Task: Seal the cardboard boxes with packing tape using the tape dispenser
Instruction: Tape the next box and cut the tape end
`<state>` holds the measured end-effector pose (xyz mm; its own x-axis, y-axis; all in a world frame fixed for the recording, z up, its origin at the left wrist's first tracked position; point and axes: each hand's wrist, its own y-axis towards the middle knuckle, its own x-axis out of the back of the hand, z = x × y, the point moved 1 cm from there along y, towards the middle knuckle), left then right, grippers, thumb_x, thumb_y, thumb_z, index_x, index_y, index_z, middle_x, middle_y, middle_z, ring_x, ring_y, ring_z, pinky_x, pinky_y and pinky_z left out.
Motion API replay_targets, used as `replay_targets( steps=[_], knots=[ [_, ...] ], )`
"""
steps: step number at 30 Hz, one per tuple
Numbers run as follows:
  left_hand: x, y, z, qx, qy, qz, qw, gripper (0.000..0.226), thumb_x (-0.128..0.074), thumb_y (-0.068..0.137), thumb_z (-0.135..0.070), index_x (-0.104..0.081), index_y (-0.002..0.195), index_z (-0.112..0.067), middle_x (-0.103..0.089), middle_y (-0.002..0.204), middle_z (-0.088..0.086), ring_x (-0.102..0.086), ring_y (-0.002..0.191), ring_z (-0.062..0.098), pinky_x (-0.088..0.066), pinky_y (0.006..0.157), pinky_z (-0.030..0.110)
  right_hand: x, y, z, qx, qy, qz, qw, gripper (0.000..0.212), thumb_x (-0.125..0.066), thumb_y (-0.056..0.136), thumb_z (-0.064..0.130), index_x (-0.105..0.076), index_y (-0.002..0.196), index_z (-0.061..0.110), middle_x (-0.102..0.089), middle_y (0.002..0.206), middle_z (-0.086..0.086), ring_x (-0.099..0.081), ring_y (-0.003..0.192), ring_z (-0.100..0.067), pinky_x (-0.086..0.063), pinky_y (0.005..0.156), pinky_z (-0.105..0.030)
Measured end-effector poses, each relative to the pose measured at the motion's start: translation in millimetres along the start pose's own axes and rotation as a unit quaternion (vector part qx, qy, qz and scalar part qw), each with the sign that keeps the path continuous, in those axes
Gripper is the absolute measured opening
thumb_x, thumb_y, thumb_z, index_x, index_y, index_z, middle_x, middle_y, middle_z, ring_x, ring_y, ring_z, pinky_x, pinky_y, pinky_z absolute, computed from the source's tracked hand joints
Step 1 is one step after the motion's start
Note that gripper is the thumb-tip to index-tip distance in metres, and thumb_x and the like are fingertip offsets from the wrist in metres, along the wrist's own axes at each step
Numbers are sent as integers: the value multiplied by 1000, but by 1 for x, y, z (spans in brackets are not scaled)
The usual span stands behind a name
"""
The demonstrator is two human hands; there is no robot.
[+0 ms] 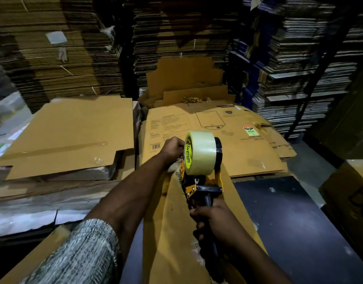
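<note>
Head view shows tall stacks of flattened cardboard rising well beyond both hands, filling the far wall from side to side, with darker striped stacks off past the right hand. Nearer, a pile of flat printed cartons lies just beyond the hands, its top sheet bearing text, a barcode and a round sticker; another pile of plain flat cartons lies to the left of the left hand. A dark bench spreads out to the right of the right hand, and the cardboard box being sealed lies on it, running lengthwise under both forearms towards the printed pile. The corner of another carton shows far to the right of the right hand. The tape dispenser, yellow and black, stands upright on the box between the two hands, carrying a roll of clear tape with a yellow-green core at its top. The right hand grips the dispenser's dark handle, fingers curled round it. The left hand, at the end of a grey knitted sleeve, is closed against the left side of the roll, fingers curled; whether they pinch the tape end cannot be told
</note>
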<state>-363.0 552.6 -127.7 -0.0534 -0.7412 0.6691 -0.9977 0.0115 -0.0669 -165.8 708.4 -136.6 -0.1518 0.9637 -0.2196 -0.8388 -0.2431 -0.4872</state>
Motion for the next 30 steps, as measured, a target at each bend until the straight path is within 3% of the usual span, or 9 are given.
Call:
replay_targets(
  steps=[4,8,12,15,17,21,23,25,30],
  knots=[
    [-2,-2,0,12,-23,-5,1000,12,-61,91,-6,-72,96,-3,-71,101,24,-67,84,29,-55,70,36,-3,3,2,1,-12,0,1000,20,-60,90,5,-49,107,5,-47,61,-3,-46,48,-15,-39,46,-27],
    [-3,-6,0,48,0,37,998,32,-60,90,-17,-64,112,6,-64,120,27,-60,111,39,-48,97,49,-5,3,0,-11,-22,-14,1000,18,-60,90,3,-48,104,6,-45,60,-4,-46,46,-15,-38,45,-27],
    [1,-13,4,39,43,34,998,51,-62,75,-37,-66,115,-7,-67,113,14,-63,105,31,-53,93,45,-7,1,1,-16,-43,-31,998,20,-58,90,2,-47,107,2,-46,66,-8,-45,45,-13,-36,43,-26],
    [7,-22,4,1,16,-77,997,40,-56,70,-43,-68,94,-13,-70,95,10,-65,90,29,-56,80,45,-7,-1,2,-20,-69,-46,996,28,-57,91,-1,-44,115,-5,-47,78,-13,-44,46,-11,-34,42,-25],
    [6,-22,11,-4,13,-43,999,38,-56,70,-44,-69,87,-13,-72,95,12,-67,90,28,-56,79,43,-6,-2,4,-22,-80,-52,995,28,-58,91,-1,-42,114,-2,-48,82,-13,-45,49,-12,-34,43,-26],
    [8,-41,10,5,68,24,997,60,-64,77,-33,-63,120,8,-65,120,25,-63,111,39,-51,96,49,-5,-7,5,-14,-105,-52,993,26,-59,90,1,-43,109,5,-51,84,-12,-46,52,-12,-37,44,-26],
    [7,-44,11,38,79,16,996,62,-64,81,-24,-53,135,4,-56,134,19,-56,123,38,-46,102,44,-6,-10,6,-10,-121,-54,991,23,-59,90,1,-43,103,11,-52,86,-11,-48,57,-14,-39,45,-25],
    [7,-44,12,24,74,13,997,73,-58,68,-35,-55,132,1,-59,132,17,-57,122,35,-48,100,44,-7,-10,6,-6,-120,-56,991,24,-59,89,-1,-43,102,12,-52,89,-14,-50,62,-18,-41,47,-26],
    [5,-38,16,27,149,25,988,46,-60,96,-13,-49,139,-1,-53,139,16,-53,125,34,-44,104,40,-6,-18,1,-15,-111,-52,992,27,-59,87,-4,-42,101,12,-52,92,-18,-49,65,-22,-44,50,-29]
  ],
)
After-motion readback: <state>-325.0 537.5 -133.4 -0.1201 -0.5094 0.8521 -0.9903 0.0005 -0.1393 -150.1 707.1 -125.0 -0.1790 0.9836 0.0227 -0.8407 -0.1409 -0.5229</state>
